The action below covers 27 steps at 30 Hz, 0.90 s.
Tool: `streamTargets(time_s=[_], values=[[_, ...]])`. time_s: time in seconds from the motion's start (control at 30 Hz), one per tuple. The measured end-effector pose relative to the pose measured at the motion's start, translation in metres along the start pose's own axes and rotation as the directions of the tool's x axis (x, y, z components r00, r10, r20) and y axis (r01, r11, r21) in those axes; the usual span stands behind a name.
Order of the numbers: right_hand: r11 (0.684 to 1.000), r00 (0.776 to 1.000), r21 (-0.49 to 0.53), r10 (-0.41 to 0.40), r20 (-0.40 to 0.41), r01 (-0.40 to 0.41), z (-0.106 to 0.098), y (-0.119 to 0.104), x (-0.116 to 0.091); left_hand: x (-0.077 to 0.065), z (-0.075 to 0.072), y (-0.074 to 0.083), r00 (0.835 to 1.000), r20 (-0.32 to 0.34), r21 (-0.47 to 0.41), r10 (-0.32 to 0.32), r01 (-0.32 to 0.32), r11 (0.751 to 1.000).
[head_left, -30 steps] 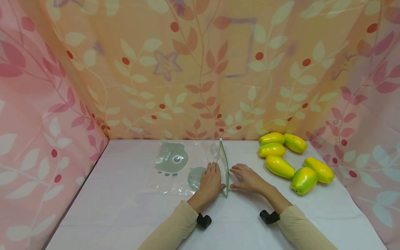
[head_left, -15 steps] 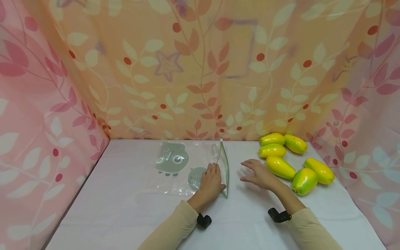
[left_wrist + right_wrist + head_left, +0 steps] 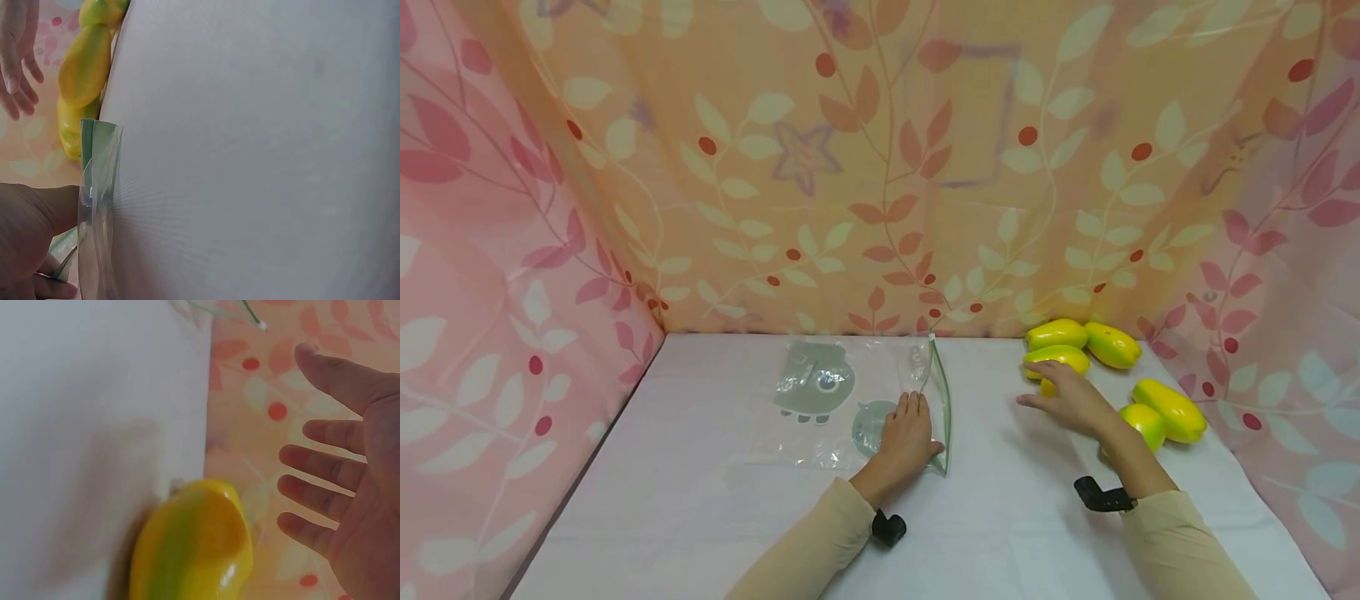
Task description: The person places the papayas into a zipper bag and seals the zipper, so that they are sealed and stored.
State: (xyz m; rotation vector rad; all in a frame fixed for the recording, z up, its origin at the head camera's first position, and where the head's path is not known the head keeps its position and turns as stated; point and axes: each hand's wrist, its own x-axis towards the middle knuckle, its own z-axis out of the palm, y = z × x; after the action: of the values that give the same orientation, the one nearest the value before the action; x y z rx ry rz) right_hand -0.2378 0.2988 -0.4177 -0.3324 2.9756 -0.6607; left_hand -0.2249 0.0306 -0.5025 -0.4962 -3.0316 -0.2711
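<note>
A clear plastic bag (image 3: 880, 367) is laid flat on a white-covered table (image 3: 662, 500) at the centre of the head view. The white surface is seen through its clear parts. Two grey-green figures are printed on it: a larger one at its upper left and a smaller one at its lower middle, partly covered by the left hand (image 3: 906, 433). The bag's right side is edged by a green strip (image 3: 948, 404), bowed outward.

Near that strip the bag is pressed down by the left hand, its fingers straight and its thumb spread toward the strip. In the left wrist view, plastic is raised beside the thumb; whether the thumb is inside cannot be told.

The right hand (image 3: 1067, 398) is held, released, with fingers extended, over a group of yellow-green fruits at the right of the head view. In the right wrist view it is seen apart from a large fruit.

Six fruits are seen: a back left fruit (image 3: 1057, 332), a back right fruit (image 3: 1112, 346), a third fruit (image 3: 1063, 357) partly covered by fingertips, a fourth fruit (image 3: 1047, 387) mostly hidden under the hand, a far right fruit (image 3: 1168, 410), and a lower fruit (image 3: 1144, 421) partly covered by the wrist.
</note>
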Motion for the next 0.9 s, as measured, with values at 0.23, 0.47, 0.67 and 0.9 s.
streamTargets(time_s=[0.23,0.47,0.67,0.9], values=[[0.998,0.998,-0.025,0.061,0.029,-0.060,-0.023,0.023,-0.006,-0.001,-0.001,0.001,1.000,0.008,-0.004,-0.001,0.001,1.000],[0.994,0.993,-0.057,0.100,0.057,-0.097,-0.026,0.040,-0.009,-0.001,-0.001,0.001,1.000,0.007,-0.002,-0.001,0.001,1.000],[0.987,0.986,-0.067,0.149,0.082,-0.143,-0.019,0.049,-0.011,-0.002,-0.003,0.002,1.000,0.021,-0.006,-0.012,0.012,1.000],[0.977,0.973,-0.066,0.207,0.103,-0.201,-0.013,0.054,-0.010,-0.002,-0.005,0.003,0.999,0.031,-0.017,-0.015,0.015,1.000]])
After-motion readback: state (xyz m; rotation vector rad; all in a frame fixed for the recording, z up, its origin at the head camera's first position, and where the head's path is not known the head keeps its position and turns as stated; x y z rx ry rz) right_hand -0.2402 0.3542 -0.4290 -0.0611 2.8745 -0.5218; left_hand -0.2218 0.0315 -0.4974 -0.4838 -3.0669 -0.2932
